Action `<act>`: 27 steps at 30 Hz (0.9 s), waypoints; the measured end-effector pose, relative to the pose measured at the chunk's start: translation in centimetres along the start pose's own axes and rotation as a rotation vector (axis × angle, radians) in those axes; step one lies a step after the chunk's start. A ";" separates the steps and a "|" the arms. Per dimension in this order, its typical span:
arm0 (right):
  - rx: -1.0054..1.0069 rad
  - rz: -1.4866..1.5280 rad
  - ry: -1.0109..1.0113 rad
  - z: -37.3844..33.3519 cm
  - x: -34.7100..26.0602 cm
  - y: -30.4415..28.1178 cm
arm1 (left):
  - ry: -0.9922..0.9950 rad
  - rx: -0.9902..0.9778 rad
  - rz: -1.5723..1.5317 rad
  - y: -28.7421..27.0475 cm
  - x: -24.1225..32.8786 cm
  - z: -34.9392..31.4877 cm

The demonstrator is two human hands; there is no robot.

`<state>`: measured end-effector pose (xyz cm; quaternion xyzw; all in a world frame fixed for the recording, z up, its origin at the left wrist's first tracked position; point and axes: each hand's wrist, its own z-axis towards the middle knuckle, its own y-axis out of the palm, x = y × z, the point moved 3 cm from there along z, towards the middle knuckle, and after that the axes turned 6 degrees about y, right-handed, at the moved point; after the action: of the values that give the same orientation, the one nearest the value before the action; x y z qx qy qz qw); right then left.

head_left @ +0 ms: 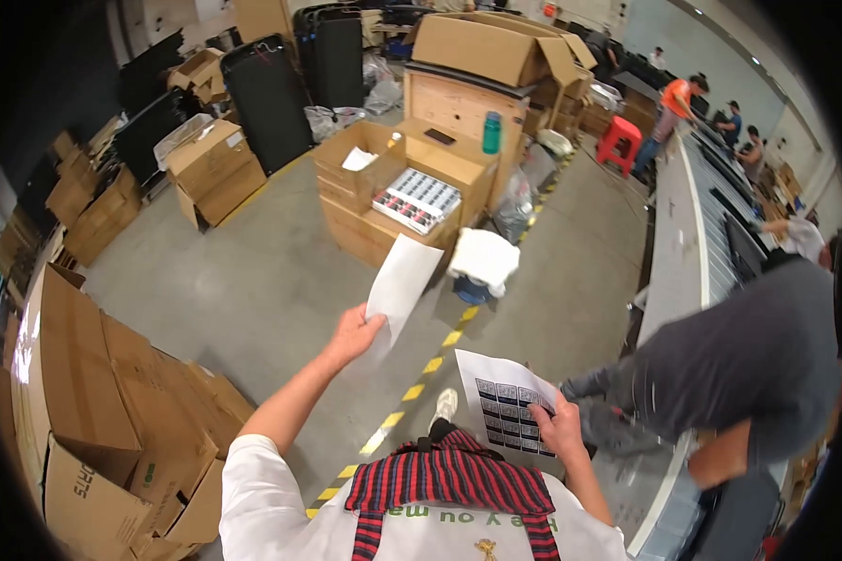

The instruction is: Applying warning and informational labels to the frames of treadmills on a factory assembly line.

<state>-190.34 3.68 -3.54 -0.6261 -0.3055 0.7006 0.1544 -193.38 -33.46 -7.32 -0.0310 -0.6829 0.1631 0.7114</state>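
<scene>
My left hand (355,335) is closed on the lower edge of a blank white sheet of paper (404,280), thumb on top, held out in front of me. In my right hand (560,425) is a sheet of printed labels (502,404), white with rows of dark blue blocks, gripped at its right side. Ahead, a stack of printed label sheets (419,198) lies on a cardboard box (388,230), beside an open carton (348,168) with white paper inside. Both my hands are apart from that stack.
A stool with a white cloth (483,259) stands by the yellow-black floor tape (428,366). Close on my right, a person in dark clothes (744,346) bends beside the conveyor line (688,229). Large cartons (112,374) stand at left; a red stool (618,147) is farther off.
</scene>
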 end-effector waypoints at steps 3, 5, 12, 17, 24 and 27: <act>0.015 0.014 -0.051 8.3 0.1 -0.7 | 0.018 0.077 0.123 -2.6 -0.3 8.0; 0.028 0.115 -0.082 13.4 -0.6 -0.9 | 0.010 0.107 0.222 -4.3 -0.5 12.5; -0.084 0.143 -0.082 28.8 -1.8 0.5 | -0.241 0.365 -0.030 -9.4 -3.3 23.2; -0.088 0.032 0.045 36.8 -2.0 2.5 | -0.168 0.409 0.355 -16.0 -8.8 35.1; 0.073 -0.061 0.272 46.8 -1.1 5.2 | -0.167 0.294 0.510 -22.9 -15.3 58.9; 0.047 -0.216 0.291 51.0 -3.5 6.6 | -0.193 0.226 0.674 -24.0 -19.4 66.9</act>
<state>-238.18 -15.48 -3.38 -0.6806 -0.3288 0.5890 0.2859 -254.72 -73.41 -15.17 -0.1600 -0.6761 0.4649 0.5487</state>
